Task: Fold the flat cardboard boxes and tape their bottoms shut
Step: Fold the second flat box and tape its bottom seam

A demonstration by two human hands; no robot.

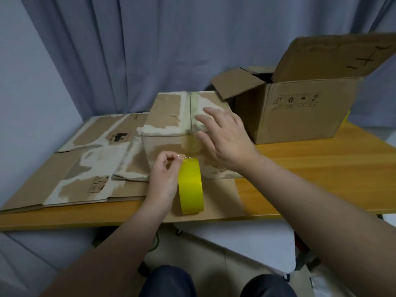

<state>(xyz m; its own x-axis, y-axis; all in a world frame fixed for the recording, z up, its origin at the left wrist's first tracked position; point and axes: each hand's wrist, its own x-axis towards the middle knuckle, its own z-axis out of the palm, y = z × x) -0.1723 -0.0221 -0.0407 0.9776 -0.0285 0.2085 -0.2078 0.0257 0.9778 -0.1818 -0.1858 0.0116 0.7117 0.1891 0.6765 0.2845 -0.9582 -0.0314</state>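
Wooden table (310, 159) spanning the frame, blue curtain (128, 50) behind.

Far right, large open box (300, 112), flaps up. Row of handling pictograms on its side, too small to read; dark handwritten strokes on the raised flap, illegible.

Left half of table: flat cardboard boxes (85, 168), overlapping, surface paper torn away in pale patches. Small printed symbols on two of them, no legible words.

Centre: folded box (171, 125), bottom up, two flaps meeting along a seam running away from the viewer. Strip of yellowish tape seemingly down the near face toward the seam, hard to confirm.

Right hand (225, 138) flat on the right flap, fingers spread and extended, gripping nothing, apparently pressing.

Tape roll (190, 187), yellow, standing on edge just in front of the folded box.

Left hand (165, 174) beside the roll, thumb and forefinger pinched together at its top; whether on the roll itself or a thin clear end of tape, cannot tell.

Risks, as judgement: flaps springing apart if pressure on the right flap eases before tape bridges the seam. Tape landing skewed or folding onto itself if pulled one-handed. Poor adhesion likely on the torn, fuzzy patches.
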